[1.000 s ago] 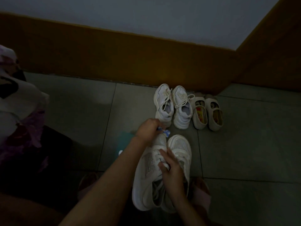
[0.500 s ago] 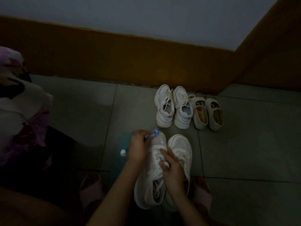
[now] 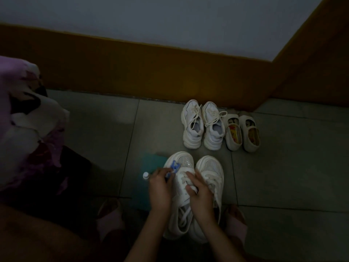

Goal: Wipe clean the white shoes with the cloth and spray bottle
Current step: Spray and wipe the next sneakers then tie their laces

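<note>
your left hand [image 3: 159, 188] pinches a small blue thing [image 3: 174, 166] at the toe of the white shoe [image 3: 184, 160]. your right hand [image 3: 200, 193] grips its laces [image 3: 183, 179]. the teal cloth [image 3: 149, 167] lies on the floor [image 3: 98, 138] just beside it.

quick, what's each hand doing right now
left hand: grips a small blue-and-white item; what it is cannot be told
right hand: grips the near white shoe at its laces
</note>
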`<state>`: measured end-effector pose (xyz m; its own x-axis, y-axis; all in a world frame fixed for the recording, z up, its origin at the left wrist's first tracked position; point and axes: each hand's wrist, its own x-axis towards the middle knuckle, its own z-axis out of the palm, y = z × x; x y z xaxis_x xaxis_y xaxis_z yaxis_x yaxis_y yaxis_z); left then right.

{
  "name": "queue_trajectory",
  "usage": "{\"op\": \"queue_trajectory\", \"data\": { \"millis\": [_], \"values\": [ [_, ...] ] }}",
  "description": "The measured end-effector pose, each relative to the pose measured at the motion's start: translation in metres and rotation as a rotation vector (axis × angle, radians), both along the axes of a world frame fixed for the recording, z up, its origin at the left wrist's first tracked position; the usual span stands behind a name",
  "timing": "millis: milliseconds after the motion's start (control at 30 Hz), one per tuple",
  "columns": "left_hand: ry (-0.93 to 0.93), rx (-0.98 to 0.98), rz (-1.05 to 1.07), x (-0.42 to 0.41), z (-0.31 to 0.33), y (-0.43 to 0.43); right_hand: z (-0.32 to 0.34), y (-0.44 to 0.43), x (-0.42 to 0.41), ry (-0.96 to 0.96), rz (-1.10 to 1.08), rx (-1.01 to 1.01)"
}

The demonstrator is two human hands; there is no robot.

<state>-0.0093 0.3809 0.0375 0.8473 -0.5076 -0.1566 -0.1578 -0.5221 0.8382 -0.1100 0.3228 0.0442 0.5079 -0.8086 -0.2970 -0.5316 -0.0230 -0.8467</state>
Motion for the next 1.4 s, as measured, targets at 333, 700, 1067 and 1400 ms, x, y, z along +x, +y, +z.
{"op": "queue_trajectory", "data": {
  "millis": [333, 700, 1067, 1400],
  "values": [
    [0.032, 0.015, 0.075, -0.014, -0.002, 0.015, -0.001, 0.002, -0.002, -0.015, 0.021, -0.016],
    [0.232, 0.034, 0.205, -0.027, 0.006, 0.039, -0.005, -0.001, -0.004, -0.016, 0.028, -0.009],
    [0.417, 0.132, 0.25, -0.039, 0.01, 0.063, -0.004, -0.001, -0.001, 0.002, 0.053, -0.015],
    [0.399, 0.175, 0.163, -0.051, 0.025, 0.076, -0.004, 0.001, 0.002, 0.052, 0.095, -0.029]
  ]
}}
